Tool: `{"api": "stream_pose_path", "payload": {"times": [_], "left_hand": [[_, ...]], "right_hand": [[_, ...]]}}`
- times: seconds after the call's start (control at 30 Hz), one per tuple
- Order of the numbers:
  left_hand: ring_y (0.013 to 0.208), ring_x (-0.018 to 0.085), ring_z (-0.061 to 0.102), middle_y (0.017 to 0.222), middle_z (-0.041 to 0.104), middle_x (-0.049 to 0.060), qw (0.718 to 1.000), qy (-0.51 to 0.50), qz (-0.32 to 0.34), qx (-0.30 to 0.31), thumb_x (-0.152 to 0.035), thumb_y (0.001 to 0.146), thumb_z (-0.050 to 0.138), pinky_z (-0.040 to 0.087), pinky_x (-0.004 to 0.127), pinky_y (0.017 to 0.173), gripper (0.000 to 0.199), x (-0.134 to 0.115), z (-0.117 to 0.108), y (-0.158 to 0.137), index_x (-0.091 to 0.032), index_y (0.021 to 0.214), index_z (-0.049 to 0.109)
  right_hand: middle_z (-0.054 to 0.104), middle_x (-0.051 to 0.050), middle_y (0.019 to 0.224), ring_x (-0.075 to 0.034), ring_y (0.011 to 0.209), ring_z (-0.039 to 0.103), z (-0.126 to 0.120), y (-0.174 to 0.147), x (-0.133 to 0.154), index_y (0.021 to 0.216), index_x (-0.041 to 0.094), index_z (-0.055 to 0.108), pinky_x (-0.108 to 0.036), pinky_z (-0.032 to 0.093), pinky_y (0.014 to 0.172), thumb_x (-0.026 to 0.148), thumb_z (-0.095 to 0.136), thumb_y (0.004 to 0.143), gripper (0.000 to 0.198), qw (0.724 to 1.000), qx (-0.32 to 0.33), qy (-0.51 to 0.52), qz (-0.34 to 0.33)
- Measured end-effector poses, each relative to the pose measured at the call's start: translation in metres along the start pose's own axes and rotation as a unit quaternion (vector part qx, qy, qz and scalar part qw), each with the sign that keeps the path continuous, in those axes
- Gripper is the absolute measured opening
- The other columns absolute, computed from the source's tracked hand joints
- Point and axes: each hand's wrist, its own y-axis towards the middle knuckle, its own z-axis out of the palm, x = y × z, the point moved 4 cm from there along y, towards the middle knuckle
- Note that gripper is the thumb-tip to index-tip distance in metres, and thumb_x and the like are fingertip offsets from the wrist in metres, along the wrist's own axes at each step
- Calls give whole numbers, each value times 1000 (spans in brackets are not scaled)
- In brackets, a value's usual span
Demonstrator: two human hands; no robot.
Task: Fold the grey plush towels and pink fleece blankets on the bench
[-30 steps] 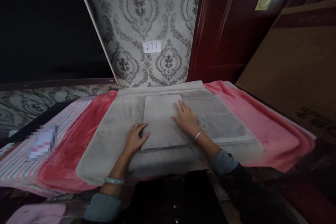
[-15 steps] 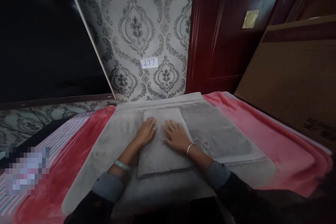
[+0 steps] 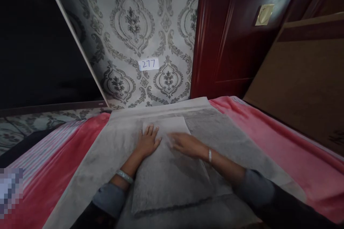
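A folded grey plush cloth [image 3: 169, 182] lies on a larger spread grey cloth [image 3: 91, 171]. Flat on the left side of its upper part rests my left hand [image 3: 147, 142], fingers spread, with a bangle at the wrist. My right hand [image 3: 186, 144] is over the upper right part of the folded cloth, turned sideways with its fingers toward the left. Motion smears those fingers, so I cannot tell whether they touch the fabric or hold any of it.
Pink-red plush fabric [image 3: 258, 128] shows at both sides of the grey cloth. Striped fabric [image 3: 51, 143] lies at the left. Behind stand a dark screen [image 3: 45, 50], a patterned wall [image 3: 134, 53] with a "277" label [image 3: 149, 64], and a large cardboard box [image 3: 303, 71] at right.
My right hand has turned from lying flat, fingers forward, to sideways with fingers leftward, and its forearm has swung right. My left hand stays on the folded cloth. The view has shifted somewhat.
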Motion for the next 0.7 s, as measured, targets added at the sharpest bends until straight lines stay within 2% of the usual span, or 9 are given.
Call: {"api": "stream_pose_path", "payload": {"times": [0.07, 0.1, 0.2, 0.27, 0.37, 0.57, 0.63, 0.7], "left_hand": [[152, 37, 19, 163, 25, 17, 1000, 7, -2, 5, -46, 99, 39, 20, 66, 117, 61, -2, -2, 0, -20, 154, 37], [152, 37, 18, 164, 25, 16, 1000, 6, -3, 9, -47, 99, 39, 20, 66, 117, 61, -2, -3, 0, -21, 154, 37], [153, 36, 16, 165, 24, 14, 1000, -11, -7, 15, -51, 98, 40, 22, 63, 118, 62, 3, 0, 0, -25, 154, 36], [153, 36, 15, 165, 22, 14, 1000, -24, -5, 15, -51, 98, 41, 23, 61, 118, 62, 8, 4, 2, -26, 155, 36], [153, 36, 16, 165, 21, 16, 999, -36, -7, 0, -53, 97, 41, 24, 61, 117, 64, 13, 9, 4, -25, 154, 37], [153, 36, 16, 164, 22, 20, 999, -35, -36, 2, -58, 97, 37, 25, 58, 118, 70, 11, 8, 4, -17, 154, 37], [153, 35, 16, 165, 21, 20, 998, -35, -39, 19, -58, 97, 36, 24, 56, 118, 70, 9, 4, 5, -17, 155, 35], [154, 35, 14, 165, 19, 20, 998, -37, -44, 34, -58, 98, 35, 24, 56, 119, 71, 7, -2, 7, -17, 156, 33]], "right_hand": [[39, -13, 158, -27, 146, 34, -2, 39, -9, 153, 20, 42, -46, 31, 117, 42, 41, 102, 55, 997, -55, -22, 48], [32, -13, 161, -29, 150, 26, 3, 54, -14, 154, 21, 39, -52, 26, 119, 43, 40, 102, 57, 995, -58, -35, 68], [27, -10, 163, -32, 151, 21, 30, 75, -30, 154, 24, 39, -59, 19, 119, 52, 40, 101, 60, 993, -18, -58, 99], [28, -10, 163, -31, 151, 22, 46, 75, -40, 155, 25, 38, -58, 19, 119, 57, 38, 100, 63, 993, -4, -57, 100], [26, -11, 164, -30, 151, 21, 52, 69, -56, 155, 24, 36, -56, 18, 120, 61, 35, 100, 66, 990, -15, -57, 130], [20, -12, 165, -28, 152, 18, 24, 56, -95, 158, 21, 28, -51, 17, 121, 51, 33, 103, 63, 964, 38, -50, 260], [20, -13, 166, -29, 152, 18, 15, 47, -96, 159, 20, 27, -52, 18, 120, 47, 33, 104, 61, 957, 61, -43, 281], [17, -14, 166, -32, 152, 16, 9, 34, -82, 159, 20, 27, -56, 20, 119, 48, 34, 103, 63, 955, 68, -41, 285]]}}
